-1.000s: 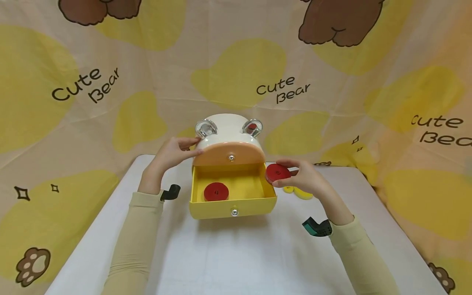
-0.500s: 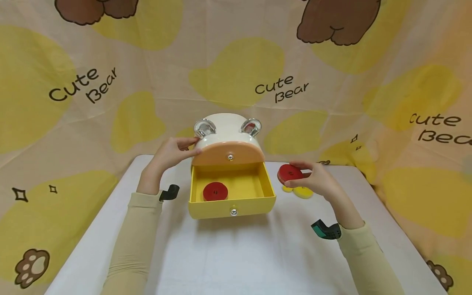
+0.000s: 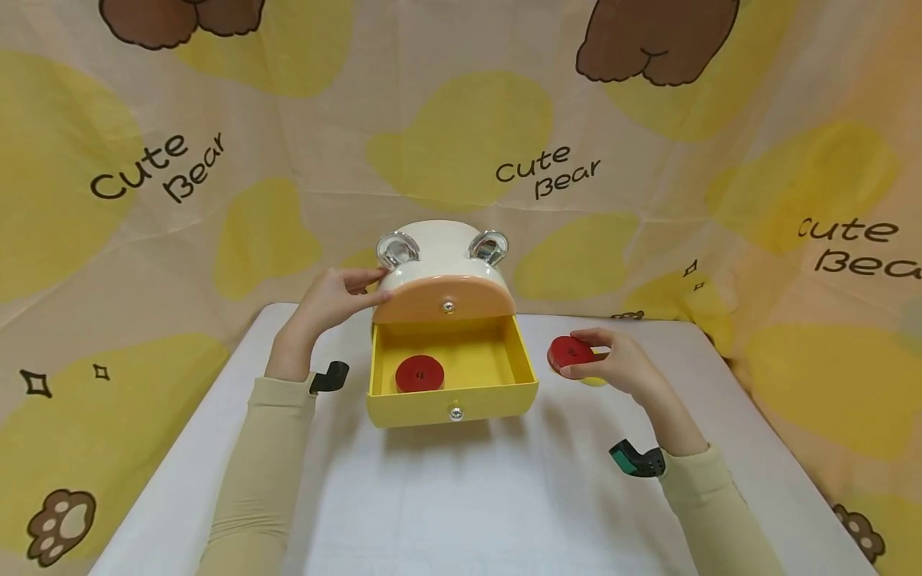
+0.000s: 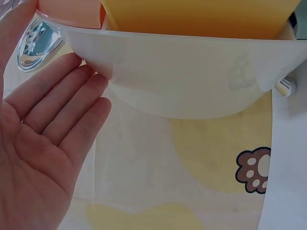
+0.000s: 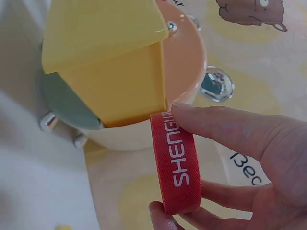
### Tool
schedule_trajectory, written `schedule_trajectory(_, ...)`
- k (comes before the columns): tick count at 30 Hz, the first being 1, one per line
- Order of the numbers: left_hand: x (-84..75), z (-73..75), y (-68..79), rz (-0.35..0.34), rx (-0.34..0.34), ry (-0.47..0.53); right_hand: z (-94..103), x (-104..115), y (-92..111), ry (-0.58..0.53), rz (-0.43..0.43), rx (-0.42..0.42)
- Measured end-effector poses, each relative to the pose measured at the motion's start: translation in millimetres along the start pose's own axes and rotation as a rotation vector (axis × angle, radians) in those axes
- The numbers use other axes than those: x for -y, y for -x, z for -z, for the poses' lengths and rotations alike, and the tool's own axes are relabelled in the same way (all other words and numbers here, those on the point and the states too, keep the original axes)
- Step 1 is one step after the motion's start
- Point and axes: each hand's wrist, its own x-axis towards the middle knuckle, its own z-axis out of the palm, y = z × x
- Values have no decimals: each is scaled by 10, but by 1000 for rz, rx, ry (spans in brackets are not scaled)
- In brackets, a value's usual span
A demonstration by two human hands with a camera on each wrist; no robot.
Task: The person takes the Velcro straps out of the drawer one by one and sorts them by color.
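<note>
My right hand (image 3: 625, 366) pinches a roll of red ribbon (image 3: 569, 353) between thumb and fingers, to the right of the drawer box. White lettering shows along the edge of the red roll (image 5: 177, 165) in the right wrist view. A second red roll (image 3: 420, 374) lies inside the pulled-out yellow drawer (image 3: 446, 406), toward its left. My left hand (image 3: 333, 300) touches the upper left side of the white box (image 3: 448, 248), its thumb at the edge of the orange drawer front (image 3: 425, 302). Straight fingers (image 4: 72, 103) reach along the box's side in the left wrist view.
A yellow round piece (image 3: 594, 382) on the white table (image 3: 446, 496) is mostly hidden behind the right hand and roll. The box has silver ears (image 3: 490, 247) and small silver feet (image 5: 48, 121). Printed cloth (image 3: 461, 136) hangs close behind it.
My right hand has carried its red roll rightward, away from the open drawer's side, then slightly down over the yellow pieces. The left hand stays at the box.
</note>
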Motion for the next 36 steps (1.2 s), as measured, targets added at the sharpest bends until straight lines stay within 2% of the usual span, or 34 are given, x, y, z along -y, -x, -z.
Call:
schedule_trajectory(14,7,3,0,-1,2,-6,-210,-400,-142,-39,-72,19)
schedule_trajectory(24,23,-18,-3,-5,0,1,-407,-643,-202,-66,-97,3)
schedule_trajectory(36,34,-22,-3,-12,1,-1,-587,-868,-279,-60,-123,-69)
